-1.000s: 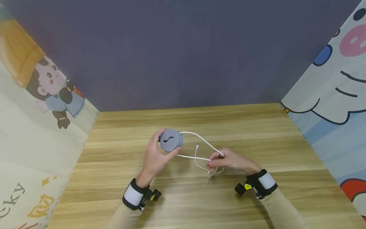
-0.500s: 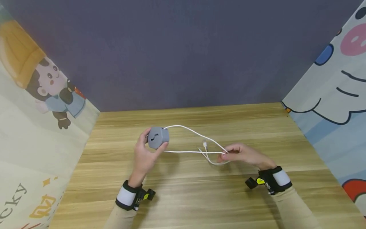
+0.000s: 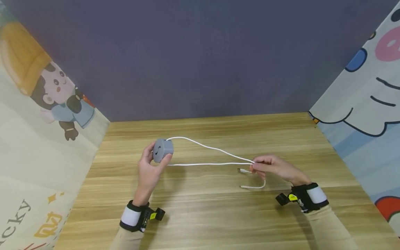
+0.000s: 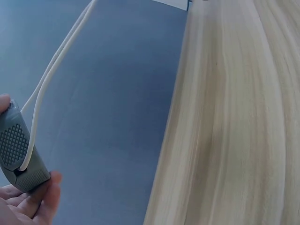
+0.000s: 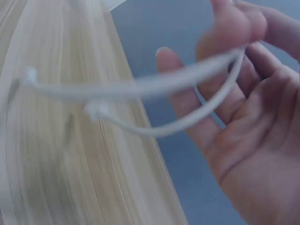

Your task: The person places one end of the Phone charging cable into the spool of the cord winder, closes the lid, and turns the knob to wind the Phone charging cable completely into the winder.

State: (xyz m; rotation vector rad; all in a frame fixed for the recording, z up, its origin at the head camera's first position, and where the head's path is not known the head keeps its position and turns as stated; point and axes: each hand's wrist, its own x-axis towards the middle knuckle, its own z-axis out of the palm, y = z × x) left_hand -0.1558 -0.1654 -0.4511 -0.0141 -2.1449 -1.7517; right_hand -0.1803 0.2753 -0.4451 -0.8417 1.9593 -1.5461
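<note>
My left hand (image 3: 150,175) holds a grey, many-sided cable winder (image 3: 163,150) with an S-shaped slot in its face, fingers on the far side and thumb at the near edge. Two strands of white charging cable (image 3: 200,164) leave the winder at opposite sides, stretched to the right. Over there my right hand (image 3: 278,169) pinches both strands together between thumb and fingers. Past the pinch the cable's two ends hang curved back to the left, each with a plug (image 5: 96,111). The left wrist view shows a textured side of the winder (image 4: 14,140) with a strand coming from a hole.
Both hands are above a wood-grain table (image 3: 200,215). A dark grey wall (image 3: 206,62) stands behind it, with cartoon-printed panels (image 3: 34,156) at left and right. Each wrist wears a strap with a small camera (image 3: 282,199).
My hands have drawn apart, left hand leftward with the winder and right hand rightward with the strands. The cable between them is longer and tauter, and the free ends beyond the right hand are shorter.
</note>
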